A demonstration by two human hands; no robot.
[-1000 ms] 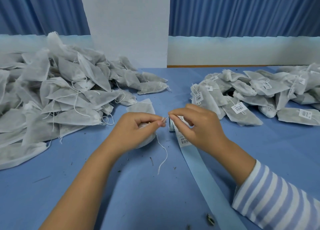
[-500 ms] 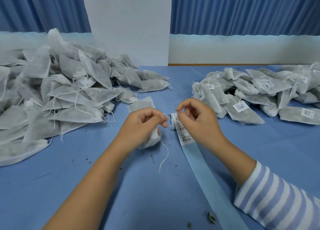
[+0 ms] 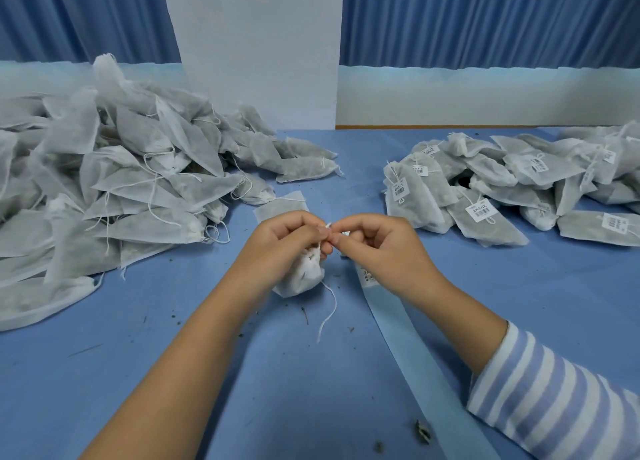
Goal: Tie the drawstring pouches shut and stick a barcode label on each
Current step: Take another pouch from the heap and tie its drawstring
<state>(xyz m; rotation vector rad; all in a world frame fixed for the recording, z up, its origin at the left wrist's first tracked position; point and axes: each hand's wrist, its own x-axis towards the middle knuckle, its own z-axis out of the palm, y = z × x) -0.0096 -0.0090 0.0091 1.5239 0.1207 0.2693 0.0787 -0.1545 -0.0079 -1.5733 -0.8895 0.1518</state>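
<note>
A white drawstring pouch point(image 3: 300, 276) lies on the blue table point(image 3: 173, 338) in the middle, its gathered neck held under my left hand point(image 3: 284, 248). My right hand point(image 3: 381, 248) meets the left one fingertip to fingertip, and both pinch the thin white drawstring point(image 3: 328, 224) between them. A loose end of the string point(image 3: 329, 309) trails down onto the table. A pale blue label strip point(image 3: 415, 362) with a barcode label point(image 3: 367, 276) at its top runs under my right hand toward the near edge.
A big heap of unlabelled pouches point(image 3: 104, 189) fills the left side. A pile of labelled pouches point(image 3: 502, 182) lies at the right. Bits of dried herb point(image 3: 422, 432) are scattered on the near table. A white pillar point(image 3: 256, 44) stands behind.
My hands drew apart half a second ago and have come together again, pinching the drawstring. The pouch has shifted slightly nearer under my left hand.
</note>
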